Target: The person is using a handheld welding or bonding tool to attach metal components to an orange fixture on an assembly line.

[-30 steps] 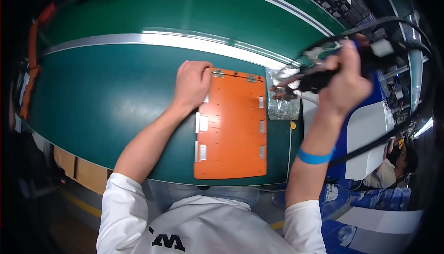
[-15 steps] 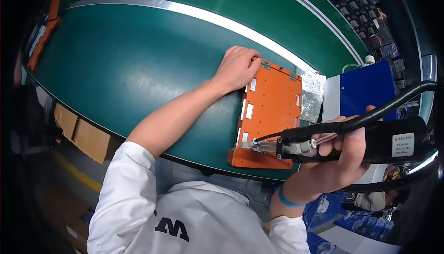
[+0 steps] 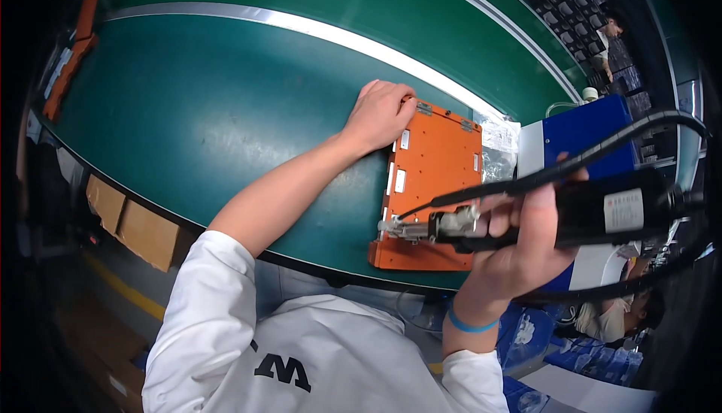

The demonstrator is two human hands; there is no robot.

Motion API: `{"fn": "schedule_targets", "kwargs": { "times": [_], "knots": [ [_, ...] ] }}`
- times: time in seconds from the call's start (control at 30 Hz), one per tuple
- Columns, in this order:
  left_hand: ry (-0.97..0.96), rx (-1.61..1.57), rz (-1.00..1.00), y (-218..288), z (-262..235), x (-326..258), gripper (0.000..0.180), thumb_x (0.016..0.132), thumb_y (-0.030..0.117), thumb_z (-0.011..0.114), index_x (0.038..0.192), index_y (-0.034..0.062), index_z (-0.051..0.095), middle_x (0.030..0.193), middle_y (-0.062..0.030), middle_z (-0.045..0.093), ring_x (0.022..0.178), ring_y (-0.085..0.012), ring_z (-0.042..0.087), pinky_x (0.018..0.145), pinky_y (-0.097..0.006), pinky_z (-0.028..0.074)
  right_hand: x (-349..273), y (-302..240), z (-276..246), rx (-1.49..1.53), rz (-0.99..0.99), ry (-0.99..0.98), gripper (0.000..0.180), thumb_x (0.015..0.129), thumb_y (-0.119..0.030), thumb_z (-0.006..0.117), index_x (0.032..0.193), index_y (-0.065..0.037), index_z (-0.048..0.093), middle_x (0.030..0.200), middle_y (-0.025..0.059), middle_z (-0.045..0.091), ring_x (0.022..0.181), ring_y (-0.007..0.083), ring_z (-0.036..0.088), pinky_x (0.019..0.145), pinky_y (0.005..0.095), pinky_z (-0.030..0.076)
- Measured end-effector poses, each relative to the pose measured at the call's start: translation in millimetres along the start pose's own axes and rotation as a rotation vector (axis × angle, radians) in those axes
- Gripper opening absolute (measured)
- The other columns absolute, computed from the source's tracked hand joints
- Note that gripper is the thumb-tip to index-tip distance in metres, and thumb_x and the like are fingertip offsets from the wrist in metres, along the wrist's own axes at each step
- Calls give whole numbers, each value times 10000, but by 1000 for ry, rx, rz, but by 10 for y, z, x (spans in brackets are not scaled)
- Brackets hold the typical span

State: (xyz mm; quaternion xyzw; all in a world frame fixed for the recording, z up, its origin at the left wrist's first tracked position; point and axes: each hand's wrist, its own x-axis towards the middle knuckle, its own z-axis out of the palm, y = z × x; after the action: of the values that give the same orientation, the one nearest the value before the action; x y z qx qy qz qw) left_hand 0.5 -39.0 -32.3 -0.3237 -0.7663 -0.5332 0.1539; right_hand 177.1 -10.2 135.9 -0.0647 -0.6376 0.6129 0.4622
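Panel (image 3: 444, 161) on green bench (image 3: 226, 127); left hand (image 3: 381, 114) at its far-left corner, fingers half-curled, gripping or pressing can't tell. Orange, hinges (image 3: 423, 108) far edge, pale side plates (image 3: 400, 181). Right hand (image 3: 530, 236) wrapped round black tool (image 3: 587, 202), tip over panel's near-left edge.

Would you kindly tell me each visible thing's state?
Orange hinged panel, lying on green worktable
Black handheld power tool, gripped, tip at panel's near left end
Left hand, resting on panel's far left corner
Right hand, closed around tool
Blue wristband, worn
Clear plastic wrapping, crinkled
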Motion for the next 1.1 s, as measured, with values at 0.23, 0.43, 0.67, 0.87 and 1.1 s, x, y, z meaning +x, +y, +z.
{"fn": "schedule_targets", "kwargs": {
  "times": [0.23, 0.43, 0.67, 0.87, 1.1],
  "knots": [
    [-22, -7, -14, 38, 14, 45, 236, 866, 233, 491, 900, 30, 606, 814, -107, 593, 853, -275, 539, 862, -375, 379, 599, -354, -567, 176, -3, -19, 214, 885, -207, 517, 857, -5, 581, 630, 33, 556, 458, 45, 442, 494, 177, 386],
    [-22, 12, -15, 9, -12, 34, 232, 865, 230, 494, 896, 30, 609, 809, -106, 598, 859, -266, 552, 870, -373, 377, 149, -95, 40, 35, -74, 87, 246, 829, -66, 551, 1024, 83, 552, 548, -3, 393, 401, 74, 403, 385, 208, 355],
    [-46, -34, -43, 39, -30, 22, 226, 851, 195, 480, 870, 14, 614, 838, -127, 622, 920, -272, 555, 952, -392, 336, 126, 88, 42, 39, -76, 24, 272, 841, -68, 530, 1080, 59, 497, 586, 37, 481, 401, 68, 399, 370, 195, 332],
    [-50, -18, -37, 57, -25, 29, 227, 853, 197, 481, 881, 12, 609, 846, -127, 619, 931, -268, 552, 963, -392, 328, 131, 81, 9, 38, -29, -35, 238, 833, -67, 526, 1036, 53, 502, 581, 63, 496, 402, 73, 413, 360, 197, 334],
    [-15, 8, -26, 41, -27, -3, 233, 867, 230, 495, 904, 29, 607, 853, -116, 603, 896, -274, 550, 893, -376, 369, 116, 178, -14, -79, -100, -80, 319, 835, -77, 557, 1085, 98, 465, 586, 81, 514, 408, 94, 444, 381, 206, 364]
  ]
}}
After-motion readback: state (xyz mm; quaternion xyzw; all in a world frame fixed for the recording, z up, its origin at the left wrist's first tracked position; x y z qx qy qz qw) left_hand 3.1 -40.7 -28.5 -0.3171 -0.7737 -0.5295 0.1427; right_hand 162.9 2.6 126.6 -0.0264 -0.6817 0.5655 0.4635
